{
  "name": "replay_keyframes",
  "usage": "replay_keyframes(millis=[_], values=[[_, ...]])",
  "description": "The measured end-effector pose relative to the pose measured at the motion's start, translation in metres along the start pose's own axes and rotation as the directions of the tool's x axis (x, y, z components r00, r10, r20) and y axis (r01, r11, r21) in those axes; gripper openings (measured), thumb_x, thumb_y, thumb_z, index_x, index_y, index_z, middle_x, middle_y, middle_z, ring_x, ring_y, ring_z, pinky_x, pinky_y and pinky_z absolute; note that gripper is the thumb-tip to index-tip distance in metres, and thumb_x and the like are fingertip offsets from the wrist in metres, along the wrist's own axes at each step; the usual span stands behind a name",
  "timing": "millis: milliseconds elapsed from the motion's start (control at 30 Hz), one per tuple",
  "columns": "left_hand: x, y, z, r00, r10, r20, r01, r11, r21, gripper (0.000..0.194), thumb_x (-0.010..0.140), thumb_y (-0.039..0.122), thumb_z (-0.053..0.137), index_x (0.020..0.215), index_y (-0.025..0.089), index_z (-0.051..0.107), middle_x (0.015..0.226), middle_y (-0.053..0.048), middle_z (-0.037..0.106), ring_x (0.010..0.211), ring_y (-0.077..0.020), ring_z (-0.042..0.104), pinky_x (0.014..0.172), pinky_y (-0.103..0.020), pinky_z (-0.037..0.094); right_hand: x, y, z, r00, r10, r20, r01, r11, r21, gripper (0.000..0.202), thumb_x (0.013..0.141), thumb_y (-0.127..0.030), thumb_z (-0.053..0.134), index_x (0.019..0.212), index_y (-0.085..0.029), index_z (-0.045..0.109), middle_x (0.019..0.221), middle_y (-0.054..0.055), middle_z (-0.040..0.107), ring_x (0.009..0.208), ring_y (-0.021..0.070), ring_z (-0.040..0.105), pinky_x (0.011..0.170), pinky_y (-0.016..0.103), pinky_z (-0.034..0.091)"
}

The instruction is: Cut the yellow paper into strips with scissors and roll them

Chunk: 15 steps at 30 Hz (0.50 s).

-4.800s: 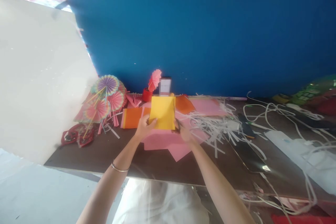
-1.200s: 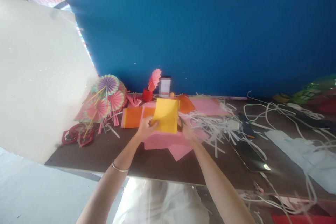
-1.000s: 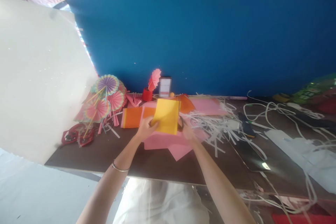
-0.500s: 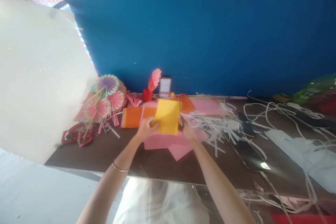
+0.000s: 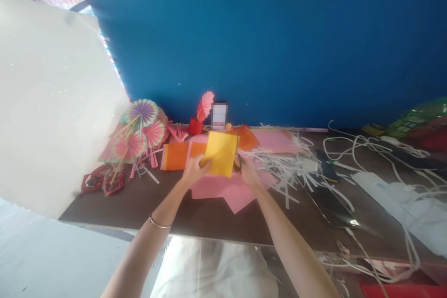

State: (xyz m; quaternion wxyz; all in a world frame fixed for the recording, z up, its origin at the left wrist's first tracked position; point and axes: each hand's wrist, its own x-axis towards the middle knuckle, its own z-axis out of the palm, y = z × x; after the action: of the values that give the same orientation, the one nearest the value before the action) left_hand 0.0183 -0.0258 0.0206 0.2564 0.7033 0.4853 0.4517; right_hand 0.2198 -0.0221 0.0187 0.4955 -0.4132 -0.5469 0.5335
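Note:
My left hand (image 5: 194, 171) grips the lower left edge of a yellow paper sheet (image 5: 220, 154), thumb on top. The sheet is held up, tilted, above the table. My right hand (image 5: 248, 172) is closed around dark-handled scissors (image 5: 238, 162) at the sheet's right edge; their blades are hard to make out there. Pink paper sheets (image 5: 213, 188) lie beneath my hands. Orange paper (image 5: 175, 156) lies to the left, and another orange piece (image 5: 247, 137) sits behind the yellow sheet.
Folded paper fans (image 5: 142, 114) stand at the left, near a red pot (image 5: 195, 125) and an upright phone (image 5: 220, 116). White paper strips (image 5: 289, 165) are heaped on the right. Beyond them lie a dark tablet-like device (image 5: 331, 205) and tangled white cables (image 5: 359, 146). A blue panel (image 5: 265, 46) rises behind.
The yellow sheet has shifted slightly left. My right hand and the scissors have moved a little left along with its right edge. My left hand keeps its grip.

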Motion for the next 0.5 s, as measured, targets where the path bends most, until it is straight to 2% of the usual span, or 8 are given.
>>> replay_keyframes(millis=[67, 200, 400, 500], values=[[0.001, -0.003, 0.000, 1.000, -0.008, -0.024, 0.008, 1.000, 0.007, 0.025, 0.077, 0.035, 0.050, 0.062, 0.017, 0.041, 0.057, 0.005, 0.037, 0.052, -0.0078, 0.032, 0.048, -0.022, 0.022, 0.003, 0.006, -0.002, 1.000, -0.016, -0.007, 0.015, 1.000, -0.011, 0.042, 0.077, -0.060, 0.050, 0.062, -0.020, 0.050, 0.050, -0.004, 0.050, 0.046, 0.0087, 0.044, 0.048, 0.021, 0.038], [0.003, -0.006, 0.000, 0.999, -0.009, -0.046, 0.008, 1.000, -0.013, 0.024, 0.076, 0.034, 0.050, 0.062, 0.017, 0.041, 0.057, 0.004, 0.038, 0.052, -0.0083, 0.034, 0.049, -0.022, 0.023, 0.007, 0.013, -0.004, 0.999, -0.047, -0.006, 0.047, 0.999, -0.004, 0.045, 0.078, -0.058, 0.051, 0.056, -0.020, 0.042, 0.048, -0.004, 0.047, 0.047, 0.0087, 0.043, 0.048, 0.021, 0.035], [0.004, -0.006, -0.003, 0.998, -0.054, -0.038, 0.051, 0.996, -0.067, 0.021, 0.074, 0.035, 0.052, 0.066, 0.017, 0.045, 0.058, 0.005, 0.039, 0.052, -0.0078, 0.034, 0.049, -0.021, 0.024, 0.009, 0.014, -0.006, 0.992, 0.029, -0.123, -0.018, 0.996, 0.092, 0.044, 0.067, -0.061, 0.060, 0.059, -0.020, 0.046, 0.051, -0.005, 0.046, 0.046, 0.0082, 0.043, 0.048, 0.021, 0.039], [0.005, -0.009, -0.003, 0.996, -0.083, -0.017, 0.081, 0.992, -0.097, 0.021, 0.075, 0.034, 0.052, 0.067, 0.016, 0.045, 0.058, 0.005, 0.037, 0.052, -0.0074, 0.033, 0.048, -0.020, 0.023, 0.010, 0.013, -0.006, 0.988, 0.071, -0.135, -0.051, 0.988, 0.144, 0.045, 0.060, -0.063, 0.064, 0.060, -0.021, 0.049, 0.054, -0.004, 0.049, 0.048, 0.0092, 0.046, 0.048, 0.022, 0.042]])
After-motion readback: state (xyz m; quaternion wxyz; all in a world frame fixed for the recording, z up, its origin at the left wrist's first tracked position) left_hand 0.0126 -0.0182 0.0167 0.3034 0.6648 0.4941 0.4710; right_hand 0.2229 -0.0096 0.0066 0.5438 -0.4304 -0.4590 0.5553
